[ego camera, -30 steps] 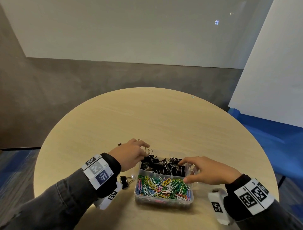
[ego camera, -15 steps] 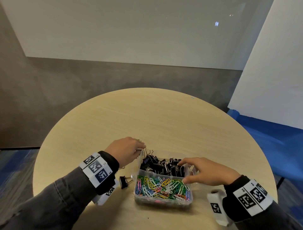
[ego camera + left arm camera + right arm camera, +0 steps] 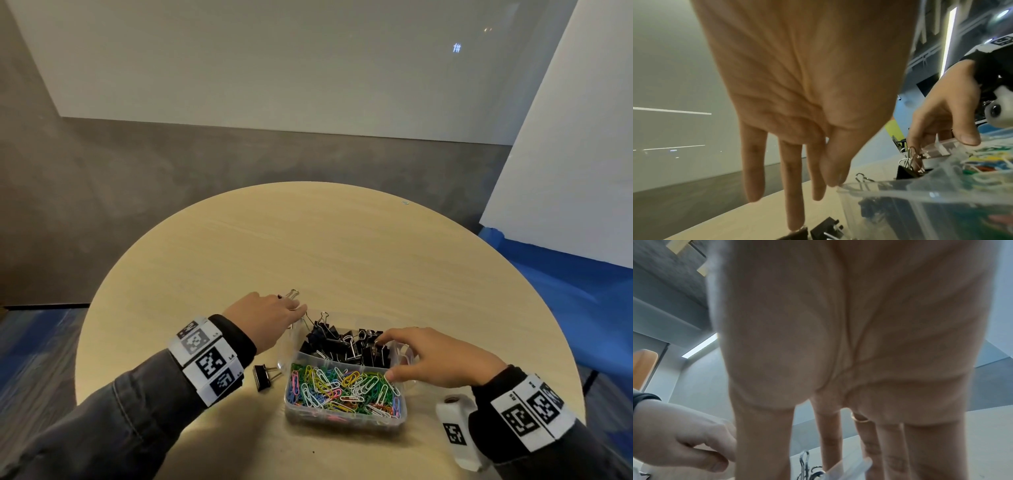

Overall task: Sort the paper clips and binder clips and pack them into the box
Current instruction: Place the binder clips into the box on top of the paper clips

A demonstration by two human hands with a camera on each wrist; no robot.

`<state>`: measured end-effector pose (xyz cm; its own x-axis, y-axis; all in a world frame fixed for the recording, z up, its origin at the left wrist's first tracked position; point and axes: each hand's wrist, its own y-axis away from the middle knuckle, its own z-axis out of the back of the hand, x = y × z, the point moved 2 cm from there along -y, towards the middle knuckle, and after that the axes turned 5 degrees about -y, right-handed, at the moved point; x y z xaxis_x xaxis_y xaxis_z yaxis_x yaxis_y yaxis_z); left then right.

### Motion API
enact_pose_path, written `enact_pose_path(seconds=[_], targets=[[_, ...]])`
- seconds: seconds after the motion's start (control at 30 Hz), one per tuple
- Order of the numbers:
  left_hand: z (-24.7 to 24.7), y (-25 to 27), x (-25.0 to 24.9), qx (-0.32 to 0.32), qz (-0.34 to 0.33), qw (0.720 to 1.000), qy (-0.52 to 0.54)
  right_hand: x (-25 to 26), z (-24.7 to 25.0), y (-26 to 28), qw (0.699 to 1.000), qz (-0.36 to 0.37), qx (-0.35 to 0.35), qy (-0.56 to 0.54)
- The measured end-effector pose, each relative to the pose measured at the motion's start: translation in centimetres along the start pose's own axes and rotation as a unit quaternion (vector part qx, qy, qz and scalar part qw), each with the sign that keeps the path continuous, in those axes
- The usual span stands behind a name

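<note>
A clear plastic box (image 3: 346,419) stands near the table's front. Its far compartment holds black binder clips (image 3: 342,342) and its near one holds coloured paper clips (image 3: 342,390). My left hand (image 3: 267,318) hangs at the box's far-left corner with straight fingers pointing down. In the left wrist view the thumb lies against the box (image 3: 900,191) and the middle finger touches a binder clip on the table (image 3: 797,233). One wire handle (image 3: 292,294) shows just beyond that hand. Another loose binder clip (image 3: 263,377) lies left of the box. My right hand (image 3: 438,356) grips the box's right rim, index fingertip among the binder clips.
The round wooden table (image 3: 342,246) extends bare beyond the box to its far edge. A white wrist camera (image 3: 457,431) hangs under my right wrist near the front edge. Grey wall behind, white panel and blue floor to the right.
My left hand has come off the binder-clip compartment and dropped beside the box's far-left corner, its fingers straightening toward the table. The right hand and the box have stayed put.
</note>
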<state>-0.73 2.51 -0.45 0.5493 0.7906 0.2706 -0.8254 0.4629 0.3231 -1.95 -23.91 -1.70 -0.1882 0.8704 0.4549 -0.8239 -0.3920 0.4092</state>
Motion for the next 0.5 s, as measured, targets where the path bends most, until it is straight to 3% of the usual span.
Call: enact_pose_path(seconds=[0.13,0.23,0.33,0.4,0.5], targets=[[0.4,0.1,1.7,-0.016,0.004,0.999,0.051,0.0,-0.1,0.0,1.0,0.003,0.001,0.007],[0.6,0.6,4.4,-0.02,0.065,0.992,0.11,0.0,-0.1,0.1,1.0,0.005,0.001,0.01],[-0.4,1.3,6.0,0.049,0.115,0.978,0.17,0.0,-0.1,0.0,1.0,0.008,0.002,0.015],[-1.3,1.2,5.6,0.102,0.121,0.963,0.218,-0.1,-0.1,0.0,1.0,0.01,0.002,0.013],[-2.5,0.6,4.3,0.142,0.119,0.96,0.208,-0.1,-0.1,0.1,1.0,0.009,0.002,0.006]])
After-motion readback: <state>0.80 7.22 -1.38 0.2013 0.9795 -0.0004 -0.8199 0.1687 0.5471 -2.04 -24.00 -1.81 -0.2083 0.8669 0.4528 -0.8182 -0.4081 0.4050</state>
